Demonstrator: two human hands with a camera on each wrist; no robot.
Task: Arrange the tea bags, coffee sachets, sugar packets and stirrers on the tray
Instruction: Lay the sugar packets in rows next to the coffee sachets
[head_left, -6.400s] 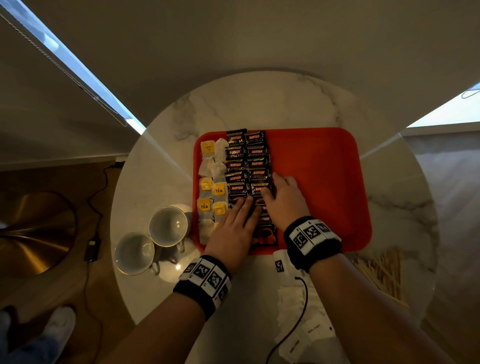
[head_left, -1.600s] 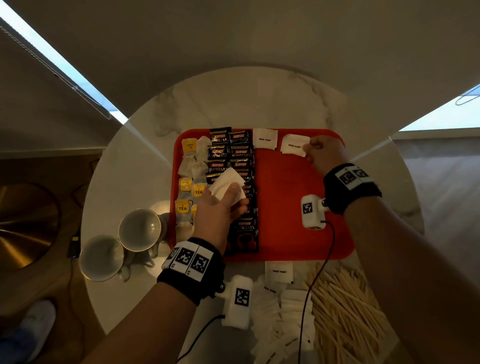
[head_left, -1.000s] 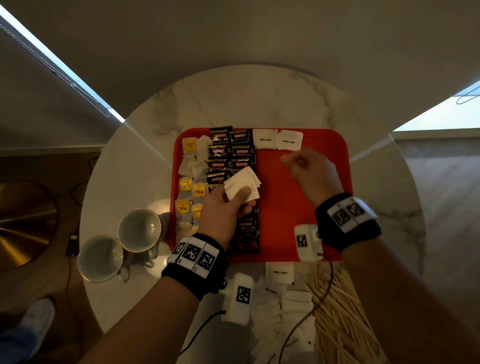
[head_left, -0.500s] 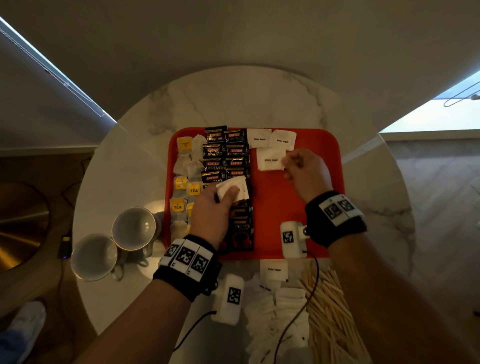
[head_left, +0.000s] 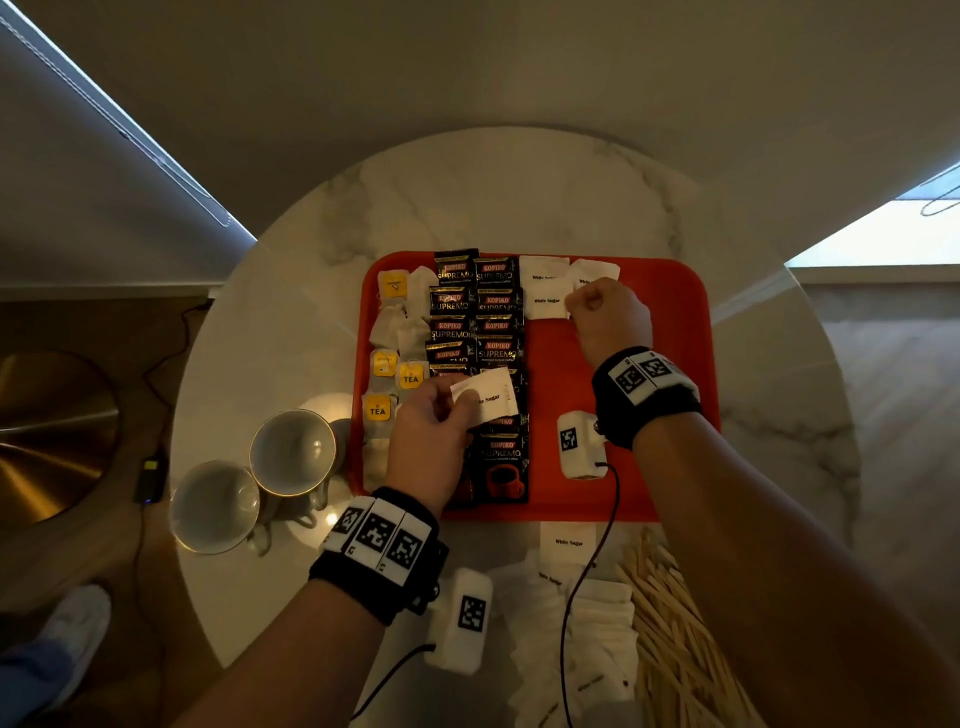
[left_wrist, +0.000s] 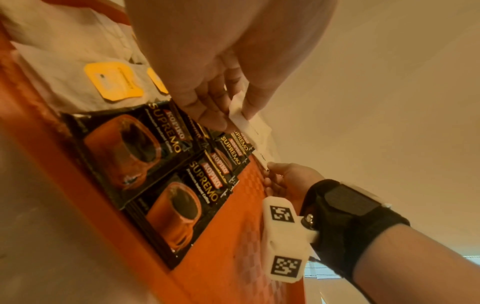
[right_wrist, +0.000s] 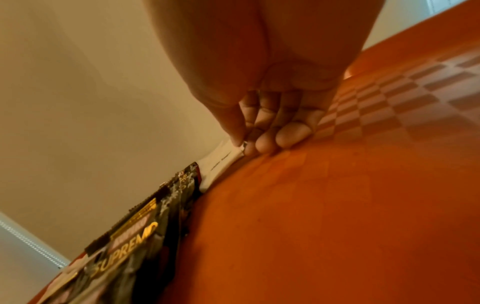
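A red tray (head_left: 670, 364) holds tea bags (head_left: 387, 332) down its left side and two columns of black coffee sachets (head_left: 498, 306) beside them. Two white sugar packets (head_left: 543, 273) lie along the far edge. My right hand (head_left: 582, 304) pinches the corner of a third sugar packet (head_left: 545, 304) (right_wrist: 226, 156) that lies flat just below them, against the coffee column. My left hand (head_left: 452, 402) hovers over the coffee sachets and grips a small stack of sugar packets (head_left: 488, 400) (left_wrist: 244, 123) between thumb and fingers.
Loose sugar packets (head_left: 597, 623) and a heap of wooden stirrers (head_left: 675, 623) lie on the round marble table (head_left: 493, 197) near its front edge. Two empty cups (head_left: 293, 452) stand left of the tray. The tray's right half is bare red.
My right hand laid a third sugar packet on the tray and nudged it up toward the first two. The left hand has stayed over the coffee sachets with its stack.
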